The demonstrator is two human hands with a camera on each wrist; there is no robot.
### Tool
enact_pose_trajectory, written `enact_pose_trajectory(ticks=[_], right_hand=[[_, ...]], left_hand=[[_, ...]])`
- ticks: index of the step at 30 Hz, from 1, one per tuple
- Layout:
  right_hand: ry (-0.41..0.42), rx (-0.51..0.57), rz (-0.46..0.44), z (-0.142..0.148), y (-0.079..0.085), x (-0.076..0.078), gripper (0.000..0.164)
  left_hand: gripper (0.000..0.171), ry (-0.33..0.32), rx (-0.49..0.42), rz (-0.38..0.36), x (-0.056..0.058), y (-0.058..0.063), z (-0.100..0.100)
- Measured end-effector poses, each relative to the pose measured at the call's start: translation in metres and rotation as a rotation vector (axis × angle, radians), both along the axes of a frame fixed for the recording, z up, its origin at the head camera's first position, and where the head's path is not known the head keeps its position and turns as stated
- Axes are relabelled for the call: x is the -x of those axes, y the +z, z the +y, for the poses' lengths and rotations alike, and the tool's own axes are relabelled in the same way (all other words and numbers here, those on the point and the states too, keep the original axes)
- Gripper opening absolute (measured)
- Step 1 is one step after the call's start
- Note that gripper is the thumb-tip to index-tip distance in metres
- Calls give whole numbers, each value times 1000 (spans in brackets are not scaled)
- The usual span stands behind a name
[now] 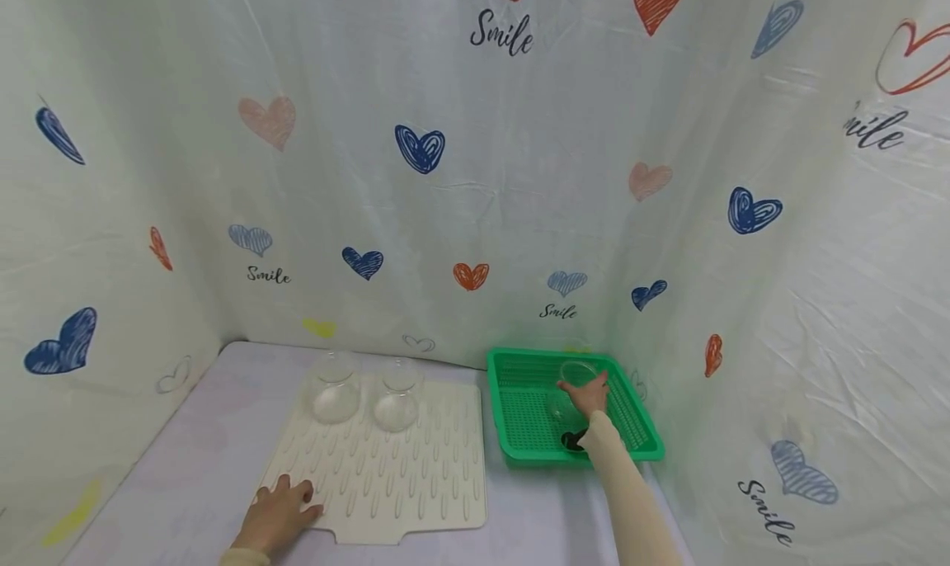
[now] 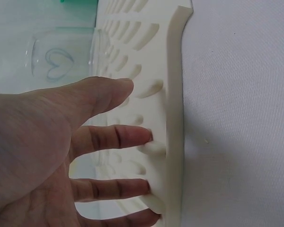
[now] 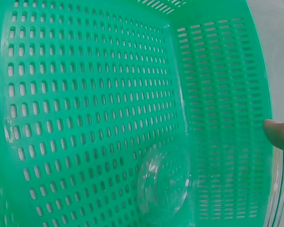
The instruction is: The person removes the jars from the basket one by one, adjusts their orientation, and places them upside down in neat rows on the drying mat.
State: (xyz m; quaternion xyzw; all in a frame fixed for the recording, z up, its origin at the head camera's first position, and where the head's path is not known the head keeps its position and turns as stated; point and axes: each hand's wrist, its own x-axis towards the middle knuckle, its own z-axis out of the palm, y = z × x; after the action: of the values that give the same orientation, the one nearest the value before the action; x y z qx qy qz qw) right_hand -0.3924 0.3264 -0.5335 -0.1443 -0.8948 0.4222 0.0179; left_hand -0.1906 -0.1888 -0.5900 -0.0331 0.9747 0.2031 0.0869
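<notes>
My right hand is over the green basket, gripping a clear glass jar by its rim. In the right wrist view, the thumb lies at the rim, and the jar's round base shows against the basket's slotted surface. Most of that hand's fingers are hidden there. My left hand is at the near left corner of the cream drying mat, fingers spread. Its fingertips touch the ridged surface. Two more clear glass jars stand on the mat's far part.
White cloth covers the table. A curtain printed with hearts and lettering hangs behind and along both sides. The basket stands right of the mat, near the back curtain. A small black object shows beside the right wrist.
</notes>
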Motion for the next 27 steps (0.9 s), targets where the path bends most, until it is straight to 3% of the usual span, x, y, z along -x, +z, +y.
enact_pose_trajectory(ticks=[6, 13, 27], right_hand=[[3, 19, 43, 4, 0, 1, 112], [28, -1, 188, -6, 16, -5, 111], [156, -325, 461, -51, 61, -39, 108]], left_hand=[[32, -6, 5, -14, 2, -1, 0], [33, -6, 17, -12, 2, -2, -2], [38, -86, -25, -70, 1, 11, -2]])
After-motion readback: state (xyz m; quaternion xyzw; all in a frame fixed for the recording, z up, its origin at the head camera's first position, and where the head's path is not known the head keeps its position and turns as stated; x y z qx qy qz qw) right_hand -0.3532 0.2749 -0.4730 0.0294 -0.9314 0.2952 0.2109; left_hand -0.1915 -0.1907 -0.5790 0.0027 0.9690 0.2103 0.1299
